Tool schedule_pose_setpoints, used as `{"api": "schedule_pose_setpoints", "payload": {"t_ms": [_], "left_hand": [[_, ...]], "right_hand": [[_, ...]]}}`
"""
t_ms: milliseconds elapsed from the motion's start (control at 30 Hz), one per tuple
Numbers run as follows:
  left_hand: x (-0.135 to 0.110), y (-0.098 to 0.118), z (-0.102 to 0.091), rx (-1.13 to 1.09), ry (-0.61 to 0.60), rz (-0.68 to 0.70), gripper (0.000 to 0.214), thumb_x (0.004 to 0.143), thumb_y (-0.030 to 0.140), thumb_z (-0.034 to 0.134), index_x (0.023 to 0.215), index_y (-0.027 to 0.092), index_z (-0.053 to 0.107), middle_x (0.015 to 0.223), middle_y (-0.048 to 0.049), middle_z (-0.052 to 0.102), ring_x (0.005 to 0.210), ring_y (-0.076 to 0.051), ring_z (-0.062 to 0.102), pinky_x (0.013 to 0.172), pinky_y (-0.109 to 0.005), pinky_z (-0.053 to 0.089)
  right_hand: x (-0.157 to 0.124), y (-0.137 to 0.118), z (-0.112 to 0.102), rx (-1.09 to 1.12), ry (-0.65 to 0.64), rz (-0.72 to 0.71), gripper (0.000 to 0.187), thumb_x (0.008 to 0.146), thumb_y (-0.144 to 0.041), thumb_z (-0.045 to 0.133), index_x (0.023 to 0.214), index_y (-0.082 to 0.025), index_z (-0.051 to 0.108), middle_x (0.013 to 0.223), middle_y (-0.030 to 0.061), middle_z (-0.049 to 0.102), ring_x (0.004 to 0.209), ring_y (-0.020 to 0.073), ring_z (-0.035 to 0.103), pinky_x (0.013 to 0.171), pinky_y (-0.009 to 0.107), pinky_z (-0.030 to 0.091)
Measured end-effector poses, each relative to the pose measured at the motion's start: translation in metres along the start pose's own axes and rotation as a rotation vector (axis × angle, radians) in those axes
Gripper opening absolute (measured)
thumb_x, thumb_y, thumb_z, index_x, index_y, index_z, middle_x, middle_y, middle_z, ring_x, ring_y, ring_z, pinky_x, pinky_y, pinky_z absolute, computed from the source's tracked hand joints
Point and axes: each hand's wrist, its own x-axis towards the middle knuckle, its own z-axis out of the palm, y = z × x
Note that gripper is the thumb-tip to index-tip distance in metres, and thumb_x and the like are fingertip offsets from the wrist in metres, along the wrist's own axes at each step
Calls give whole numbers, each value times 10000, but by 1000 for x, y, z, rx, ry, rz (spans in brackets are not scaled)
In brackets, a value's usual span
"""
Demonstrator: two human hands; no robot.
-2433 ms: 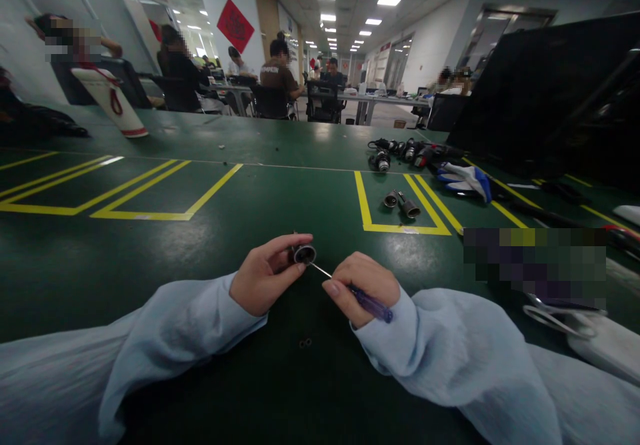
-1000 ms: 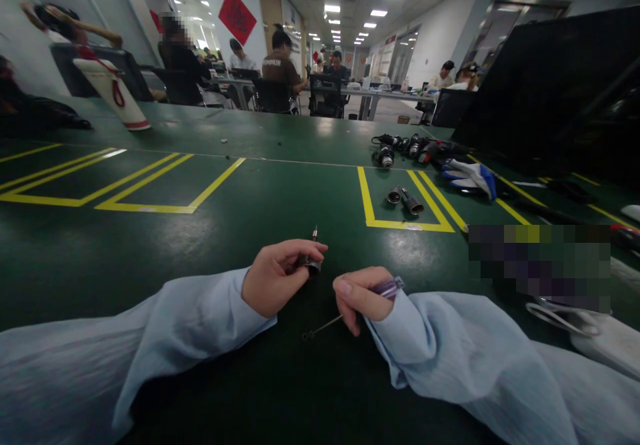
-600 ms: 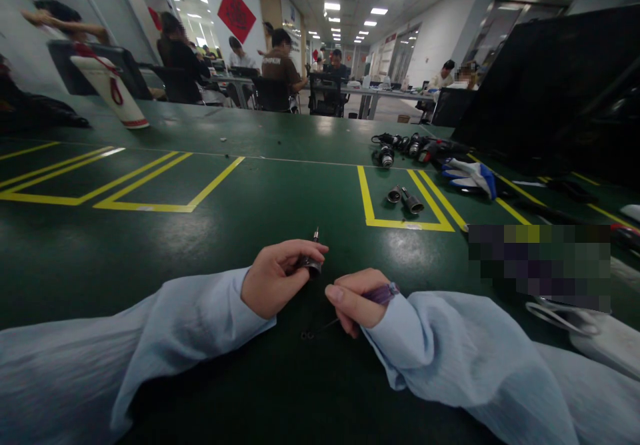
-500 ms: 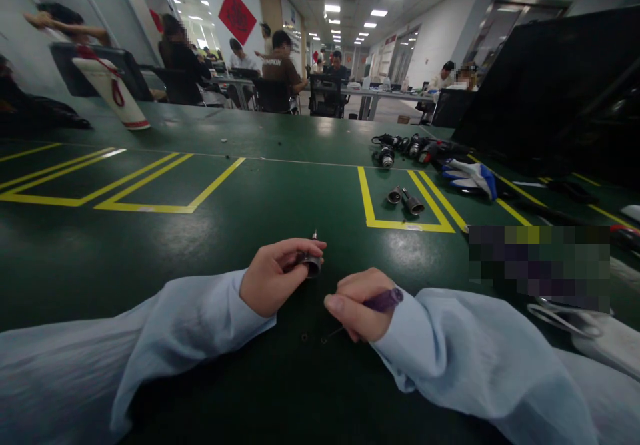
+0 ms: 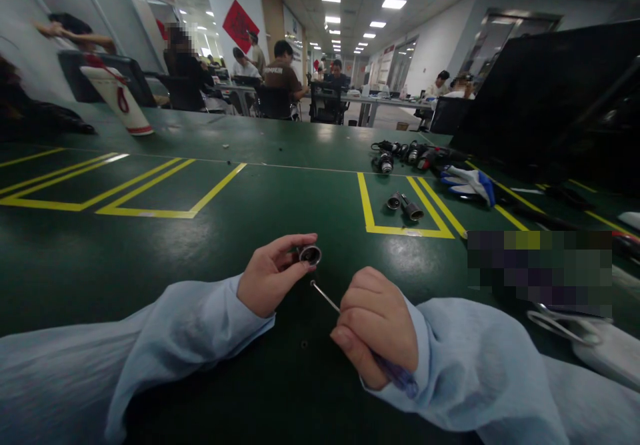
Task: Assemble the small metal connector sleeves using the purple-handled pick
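Note:
Between the fingers and thumb of my left hand is a small dark metal cup-shaped part, its round open mouth turned toward me. My right hand is closed around a screwdriver with a translucent purple handle. Its thin shaft points up and left, and its tip is just below the metal part, apart from it. A tiny piece sits at the tip, too small to name surely. On the table below lies a tiny dark ring-like piece.
Two similar metal parts lie inside a yellow-taped box on the green table. Behind them are black cylindrical devices with cables and a blue-white glove. A dark monitor stands at right, a white container at far left. People sit beyond.
The screwdriver tip has risen from the table toward the metal part, with one of the two tiny pieces apparently on it. The metal part's mouth has tilted up and more toward me.

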Motion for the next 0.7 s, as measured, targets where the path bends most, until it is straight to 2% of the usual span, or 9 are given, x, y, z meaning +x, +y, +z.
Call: {"api": "schedule_pose_setpoints", "payload": {"t_ms": [200, 400, 600, 700], "left_hand": [[-5, 2, 2, 73, -24, 58, 338, 654, 131, 640, 990, 118, 605, 1118, -111, 623, 939, -220, 634, 882, -367, 504], [-7, -1, 2, 120, -62, 123, 327, 677, 109, 603, 1005, 119, 599, 1135, -120, 612, 953, -219, 628, 856, -338, 519], [-9, 1, 5, 156, -43, 171, 260, 676, 112, 603, 934, 123, 631, 1078, -118, 642, 962, -231, 621, 917, -381, 476], [-9, 2, 6, 160, -27, 166, 216, 665, 114, 603, 876, 134, 642, 1014, -101, 671, 904, -219, 641, 861, -361, 510]], "right_hand": [[3, 3, 2, -112, 21, 28, 291, 812, -181, 411, 558, -133, 546, 521, 39, 506, 555, 146, 460, 556, 306, 333], [2, 6, 5, -152, 38, 36, 308, 812, -197, 429, 533, -130, 541, 524, 41, 523, 542, 139, 445, 546, 298, 334], [1, 9, 7, -195, 35, 40, 309, 826, -199, 414, 546, -140, 528, 528, 36, 518, 550, 142, 443, 555, 297, 322], [1, 9, 8, -205, 34, 29, 310, 836, -209, 406, 551, -150, 515, 529, 28, 511, 554, 139, 445, 565, 293, 320]]}}
